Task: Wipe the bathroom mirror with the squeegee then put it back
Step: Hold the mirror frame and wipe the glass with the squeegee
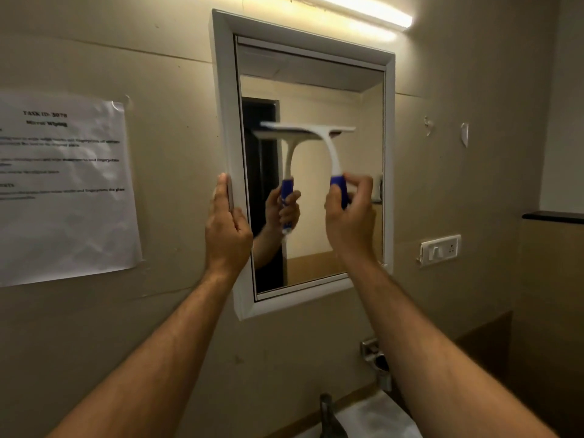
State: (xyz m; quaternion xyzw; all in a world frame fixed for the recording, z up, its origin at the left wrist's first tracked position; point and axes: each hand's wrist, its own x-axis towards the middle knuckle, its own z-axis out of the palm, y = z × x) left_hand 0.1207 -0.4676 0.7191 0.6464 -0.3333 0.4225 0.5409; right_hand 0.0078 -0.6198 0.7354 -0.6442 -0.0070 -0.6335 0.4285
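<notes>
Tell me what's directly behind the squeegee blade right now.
Behind the squeegee blade is the mirror glass, showing the blade's own reflection just left. The right hand grips the blue handle. Whether the blade's edge touches the glass is hidden.

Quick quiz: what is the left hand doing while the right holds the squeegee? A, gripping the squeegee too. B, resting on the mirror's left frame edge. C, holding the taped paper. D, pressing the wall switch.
B: the left hand lies with straight fingers along the left edge of the mirror frame, while the right hand grips the squeegee.
</notes>
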